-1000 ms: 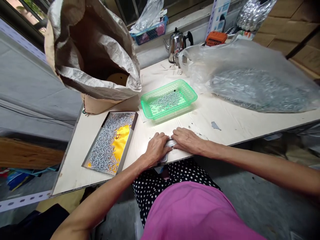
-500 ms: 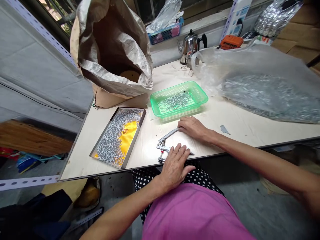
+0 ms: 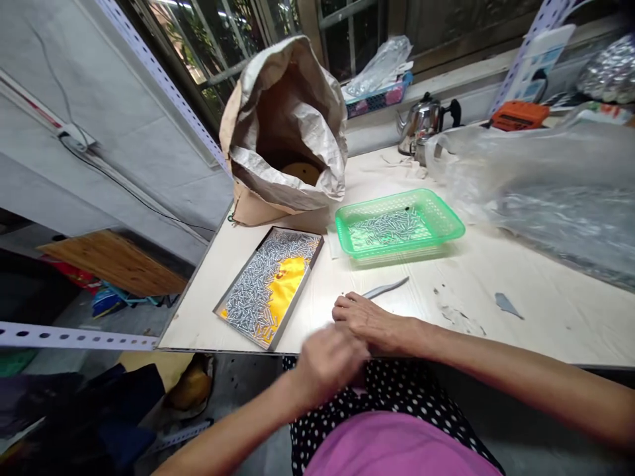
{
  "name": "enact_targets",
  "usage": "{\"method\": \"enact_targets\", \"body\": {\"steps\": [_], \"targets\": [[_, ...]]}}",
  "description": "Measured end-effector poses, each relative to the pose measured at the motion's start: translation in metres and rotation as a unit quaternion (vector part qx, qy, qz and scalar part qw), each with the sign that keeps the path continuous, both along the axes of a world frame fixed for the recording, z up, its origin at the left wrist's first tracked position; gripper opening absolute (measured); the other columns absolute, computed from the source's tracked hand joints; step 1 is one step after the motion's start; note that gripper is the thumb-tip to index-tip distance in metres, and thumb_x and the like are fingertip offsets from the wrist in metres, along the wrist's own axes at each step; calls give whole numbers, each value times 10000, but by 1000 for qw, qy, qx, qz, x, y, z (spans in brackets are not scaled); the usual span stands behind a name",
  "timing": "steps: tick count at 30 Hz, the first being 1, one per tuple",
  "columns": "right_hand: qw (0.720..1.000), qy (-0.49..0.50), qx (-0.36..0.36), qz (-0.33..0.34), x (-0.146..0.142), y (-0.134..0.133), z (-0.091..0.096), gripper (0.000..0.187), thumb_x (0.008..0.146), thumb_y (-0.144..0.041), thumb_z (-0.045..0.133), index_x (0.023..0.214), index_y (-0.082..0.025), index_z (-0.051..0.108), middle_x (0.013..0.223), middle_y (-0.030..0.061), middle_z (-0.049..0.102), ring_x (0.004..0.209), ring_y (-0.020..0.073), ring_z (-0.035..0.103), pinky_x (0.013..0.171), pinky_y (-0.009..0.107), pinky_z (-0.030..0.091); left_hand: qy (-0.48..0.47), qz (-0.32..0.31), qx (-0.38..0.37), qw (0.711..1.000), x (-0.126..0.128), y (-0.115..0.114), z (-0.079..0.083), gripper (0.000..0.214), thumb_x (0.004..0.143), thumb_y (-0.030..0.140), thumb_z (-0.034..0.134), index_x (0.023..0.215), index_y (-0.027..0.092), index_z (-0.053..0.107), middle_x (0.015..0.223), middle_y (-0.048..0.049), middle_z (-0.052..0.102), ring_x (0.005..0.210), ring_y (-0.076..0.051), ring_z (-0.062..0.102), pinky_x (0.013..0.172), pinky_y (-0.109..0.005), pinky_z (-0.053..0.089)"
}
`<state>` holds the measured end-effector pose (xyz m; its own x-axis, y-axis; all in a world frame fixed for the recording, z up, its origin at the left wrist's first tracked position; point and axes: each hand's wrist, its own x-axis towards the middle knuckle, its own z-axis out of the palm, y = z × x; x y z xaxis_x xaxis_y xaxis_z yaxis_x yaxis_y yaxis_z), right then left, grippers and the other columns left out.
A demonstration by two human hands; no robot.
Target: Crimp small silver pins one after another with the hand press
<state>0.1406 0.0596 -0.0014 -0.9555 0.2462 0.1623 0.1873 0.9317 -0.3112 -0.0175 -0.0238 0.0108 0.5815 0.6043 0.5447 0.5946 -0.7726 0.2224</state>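
Observation:
My right hand (image 3: 370,320) lies palm down on the near edge of the white table (image 3: 496,264). Its fingers cover most of a metal plier-like tool (image 3: 384,289), whose handle sticks out toward the green basket. My left hand (image 3: 325,360) is blurred by motion just in front of the table edge, beside the right hand; its fingers cannot be made out. A green plastic basket (image 3: 449,228) with several small screws sits beyond the hands. A metal tray (image 3: 297,291) with a yellow bottom, holding many screws, lies to the left.
A large open paper sack (image 3: 288,132) stands at the back left of the table. A clear plastic bag of screws (image 3: 550,192) covers the right side. A steel kettle (image 3: 424,122), an orange object (image 3: 518,114) and a blue basket (image 3: 377,99) sit by the window.
The view has swung left and up. My right hand pulled back over the tool to the table's near edge. My left hand moved off the tool toward my lap and is now blurred.

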Motion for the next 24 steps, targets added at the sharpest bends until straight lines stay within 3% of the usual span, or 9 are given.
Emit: {"method": "enact_targets", "body": {"steps": [1, 3, 6, 8, 10, 13, 15, 18, 24], "targets": [[999, 38, -26, -11, -1, 3, 0, 128, 918, -207, 548, 830, -161, 629, 890, 81, 631, 883, 207, 498, 778, 344, 372, -1, 96, -11, 995, -19, 18, 5, 172, 934, 183, 503, 913, 171, 674, 839, -62, 695, 805, -167, 625, 738, -277, 497], [988, 131, -64, -54, -1, 15, 6, 128, 944, -194, 498, 896, -164, 612, 871, 65, 637, 840, 186, 520, 758, 315, 400, -21, 292, -73, 953, -53, 59, 12, 214, 930, 240, 508, 841, 165, 687, 805, -59, 681, 776, -172, 614, 720, -272, 472], [954, 251, -36, -159, 11, 45, 28, 124, 940, -174, 480, 889, -175, 594, 829, 55, 628, 805, 181, 548, 742, 304, 434, 3, 422, -238, 875, -84, 115, 10, 229, 888, 217, 521, 762, 152, 700, 770, -32, 688, 719, -152, 611, 683, -241, 427], [929, 274, 31, -249, 26, 69, 48, 124, 934, -170, 484, 908, -173, 605, 847, 67, 633, 828, 200, 573, 761, 324, 450, 22, 441, -282, 852, -91, 139, 2, 246, 854, 192, 532, 669, 142, 686, 657, -17, 654, 644, -145, 591, 630, -236, 387], [901, 250, 111, -338, 42, 86, 64, 142, 927, -184, 505, 995, -163, 627, 930, 102, 642, 899, 242, 588, 797, 365, 456, 35, 439, -298, 847, -90, 152, -8, 263, 823, 211, 575, 582, 142, 657, 555, -6, 600, 574, -141, 559, 587, -239, 350], [880, 197, 164, -400, 61, 90, 71, 247, 926, -234, 534, 1144, -152, 616, 1064, 142, 621, 978, 283, 589, 826, 398, 461, 53, 427, -317, 845, -87, 159, -19, 251, 789, 236, 635, 555, 146, 641, 540, -9, 593, 556, -138, 546, 569, -241, 328], [900, 175, 125, -379, 65, 78, 62, 233, 942, -259, 521, 1130, -163, 620, 1031, 121, 628, 914, 252, 611, 784, 366, 475, 64, 414, -321, 850, -88, 161, -22, 191, 782, 201, 635, 601, 144, 661, 602, -21, 634, 593, -140, 565, 582, -238, 337], [938, 139, 0, -317, 63, 49, 36, 176, 968, -265, 482, 984, -192, 642, 907, 63, 643, 791, 190, 622, 699, 305, 475, 87, 391, -320, 859, -93, 159, -22, 119, 763, 123, 612, 672, 138, 687, 676, -38, 668, 649, -152, 589, 610, -239, 359], [941, 51, -127, -308, 60, 0, -7, 218, 978, -259, 436, 935, -192, 639, 907, 64, 646, 805, 194, 629, 720, 317, 488, 130, 348, -290, 882, -97, 145, -23, 184, 815, 94, 526, 787, 127, 705, 828, -86, 676, 759, -182, 608, 678, -258, 404]]}}
